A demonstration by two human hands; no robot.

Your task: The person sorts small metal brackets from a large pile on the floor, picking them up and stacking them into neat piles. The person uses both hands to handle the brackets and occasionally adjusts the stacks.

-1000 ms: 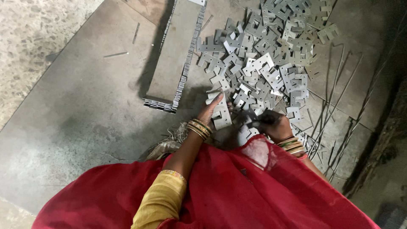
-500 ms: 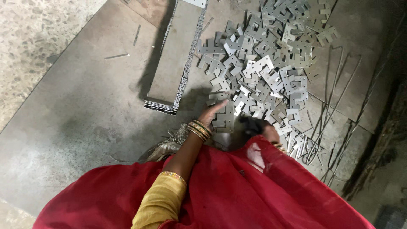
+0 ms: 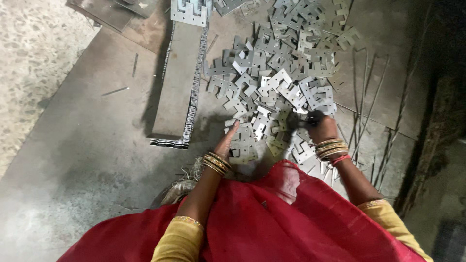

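seen from above, a person in red cloth [image 3: 272,218] sorts. left hand [image 3: 227,143], fingers flat, rests on stamped metal plates [image 3: 276,82] at centre; right hand [image 3: 318,127] looks closed around one. neat stacked row [image 3: 179,87] upper left.

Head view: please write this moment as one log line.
left hand: flat on metal plates | right hand: gripping plates at pile edge | stacked plate row: left of pile | thin rods: right

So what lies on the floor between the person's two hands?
In the head view, flat grey notched metal plates from the loose pile fill the stretch between the left hand and the right hand; no bare floor shows there.
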